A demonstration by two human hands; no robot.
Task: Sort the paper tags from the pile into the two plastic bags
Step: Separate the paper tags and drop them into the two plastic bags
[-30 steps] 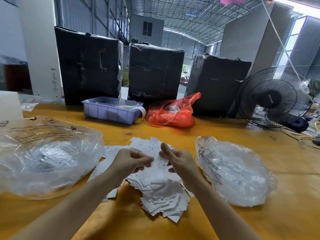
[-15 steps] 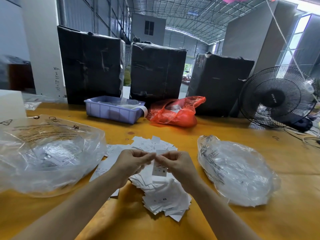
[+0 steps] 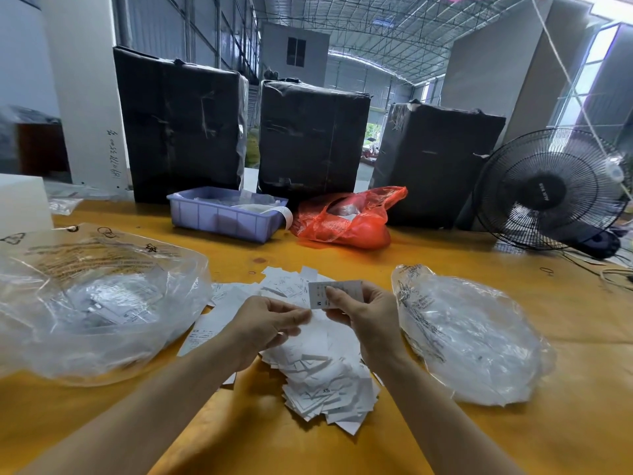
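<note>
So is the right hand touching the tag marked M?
Touching. The head view shows the right hand pinching the tag marked M, with the thumb lying across its face.

We see bare tabletop (image 3: 359, 258) open beyond the tag pile (image 3: 318, 378); left bag (image 3: 85, 303) and right bag (image 3: 472, 337) flank it, lilac bin (image 3: 222, 221) and red bag (image 3: 346, 221) behind.

Two clear plastic bags, left (image 3: 99, 303) and right (image 3: 472, 334); one pile of paper tags (image 3: 318, 375); three black boxes far back: left (image 3: 178, 121), middle (image 3: 311, 138), right (image 3: 435, 162); one fan (image 3: 548, 190).
</note>
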